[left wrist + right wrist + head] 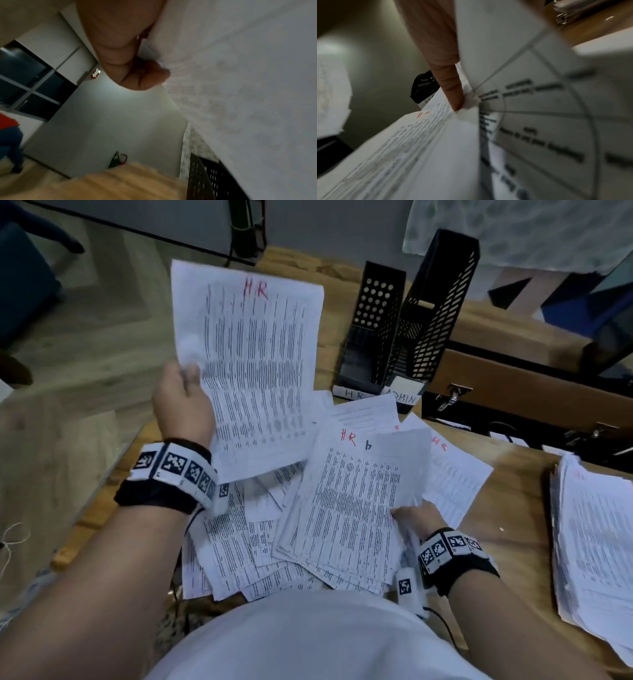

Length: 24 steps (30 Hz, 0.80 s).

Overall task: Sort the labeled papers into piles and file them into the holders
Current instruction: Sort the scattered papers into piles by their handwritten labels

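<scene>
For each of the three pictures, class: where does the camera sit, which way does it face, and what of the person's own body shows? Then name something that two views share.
Head: worn high, looks down on the table; both forearms, left hand, right hand show.
Left wrist: looks along the fingers gripping a lifted HR sheet.
Right wrist: looks along one finger into the loose papers.
Shared: the black holders appear in all three.
</scene>
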Tool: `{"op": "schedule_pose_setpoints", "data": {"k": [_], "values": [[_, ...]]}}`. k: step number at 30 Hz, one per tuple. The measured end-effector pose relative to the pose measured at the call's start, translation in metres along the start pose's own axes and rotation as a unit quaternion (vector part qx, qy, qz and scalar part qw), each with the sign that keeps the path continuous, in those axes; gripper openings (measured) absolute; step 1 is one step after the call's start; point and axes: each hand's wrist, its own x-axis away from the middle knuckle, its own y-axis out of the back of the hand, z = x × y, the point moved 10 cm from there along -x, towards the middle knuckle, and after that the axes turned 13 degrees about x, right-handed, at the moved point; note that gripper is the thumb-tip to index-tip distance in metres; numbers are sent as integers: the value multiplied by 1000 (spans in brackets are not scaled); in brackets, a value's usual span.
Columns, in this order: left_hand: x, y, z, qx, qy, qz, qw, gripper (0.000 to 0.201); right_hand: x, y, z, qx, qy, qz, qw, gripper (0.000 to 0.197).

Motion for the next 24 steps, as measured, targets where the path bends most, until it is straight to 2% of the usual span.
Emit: {"op": "schedule_pose_setpoints", "data": {"k": [2, 4, 6, 7, 9, 11, 12, 14, 15, 16, 17, 19, 21, 24], "values": [[0, -12, -13, 2, -4, 31, 1000, 26, 7, 2, 6, -21, 15, -1, 1000, 7], [9, -39, -8, -4, -6, 95, 995, 25, 9, 1, 10, -68, 33, 2, 997, 16], [31, -69, 5, -16, -28, 159, 987, 21, 11, 0, 15, -107, 52, 3, 993, 31], [45, -85, 14, -37, -35, 191, 980, 21, 11, -3, 15, -134, 54, 9, 989, 45], [77, -111, 36, -102, -35, 260, 960, 22, 7, -10, 11, -222, 41, 40, 973, 72], [108, -129, 61, -169, -26, 320, 932, 20, 4, -14, 13, -297, 47, 67, 951, 73], [121, -135, 73, -198, -25, 346, 917, 17, 6, -16, 16, -302, 50, 74, 949, 76], [142, -147, 94, -245, -34, 404, 880, 9, 12, -19, 20, -247, 54, 80, 964, 86], [149, -152, 101, -260, -37, 425, 866, 7, 10, -18, 19, -209, 49, 60, 975, 76], [153, -155, 104, -264, -34, 435, 860, 3, 11, -15, 18, -175, 44, 38, 983, 56], [152, -156, 107, -266, -27, 431, 862, 7, 9, -14, 12, -149, 24, 16, 988, 37], [138, -149, 116, -282, 3, 389, 877, 31, 7, -4, 1, -121, -1, -30, 992, 15], [116, -129, 128, -299, 52, 325, 896, 46, 2, 10, -11, -116, -16, -78, 990, 11], [97, -104, 144, -280, 122, 267, 914, 56, -4, 24, -27, -134, -32, -91, 986, 17]]}}
